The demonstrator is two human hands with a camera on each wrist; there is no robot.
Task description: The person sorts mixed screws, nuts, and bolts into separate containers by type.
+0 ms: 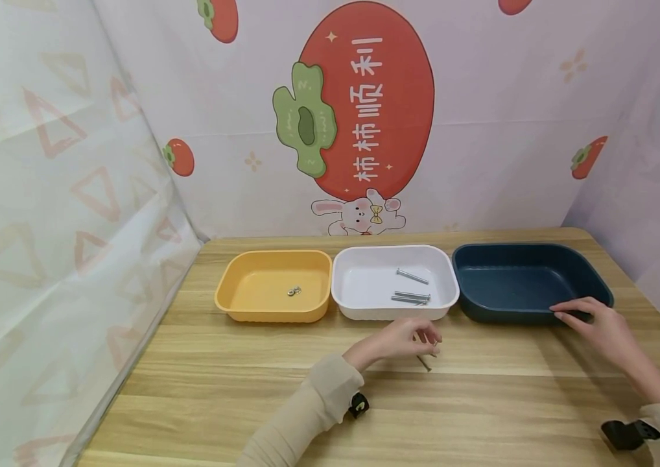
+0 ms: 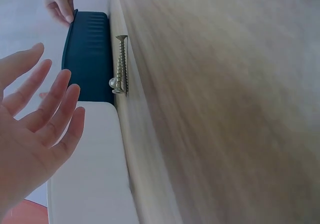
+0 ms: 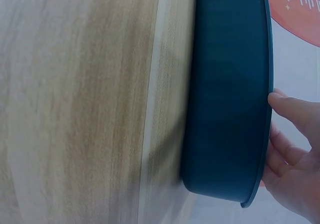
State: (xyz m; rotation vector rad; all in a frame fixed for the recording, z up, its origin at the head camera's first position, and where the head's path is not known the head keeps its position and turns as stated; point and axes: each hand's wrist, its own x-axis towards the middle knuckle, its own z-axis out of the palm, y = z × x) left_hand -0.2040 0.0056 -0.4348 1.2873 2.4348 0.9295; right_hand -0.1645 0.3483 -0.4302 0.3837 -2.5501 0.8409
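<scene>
My left hand (image 1: 420, 336) hovers open just above a few brass-coloured screws (image 1: 424, 362) that lie on the wooden table in front of the white tray (image 1: 341, 295). In the left wrist view the left hand (image 2: 47, 108) has its fingers spread and holds nothing, with the screws (image 2: 120, 66) a short way beyond them. My right hand (image 1: 587, 319) rests with straight fingers on the near rim of the empty dark blue tray (image 1: 517, 285). The right wrist view shows its fingers (image 3: 292, 149) on the blue tray's rim (image 3: 267, 83).
A yellow tray (image 1: 227, 298) at the left holds two small nuts (image 1: 294, 291). The white tray holds three long bolts (image 1: 410, 296). The three trays stand side by side near the back wall. Patterned cloth walls close in the table (image 1: 219, 389) at the left, back and right.
</scene>
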